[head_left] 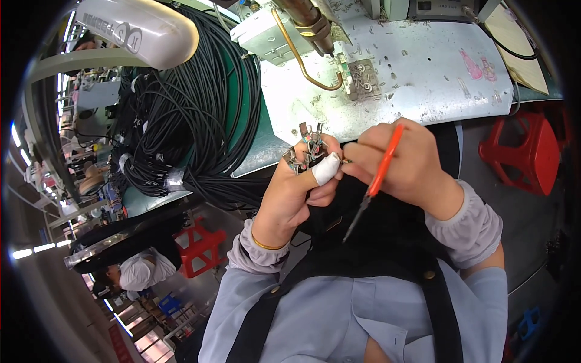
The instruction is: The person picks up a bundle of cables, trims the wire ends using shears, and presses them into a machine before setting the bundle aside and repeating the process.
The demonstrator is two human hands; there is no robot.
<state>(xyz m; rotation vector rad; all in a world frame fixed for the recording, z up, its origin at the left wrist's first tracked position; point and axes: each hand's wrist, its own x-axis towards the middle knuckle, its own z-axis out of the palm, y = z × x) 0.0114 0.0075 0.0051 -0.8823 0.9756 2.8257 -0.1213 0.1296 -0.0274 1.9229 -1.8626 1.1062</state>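
Left hand (289, 193), thumb white-wrapped, grasps cluster of small silvery metal parts (313, 145); right hand (407, 162) clasps slim red-handled, dark-tipped tool (381, 171), fingertips pinching something too small to tell.

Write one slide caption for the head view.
Left fingers hold small metal parts; right fingers hold a red-handled tool.
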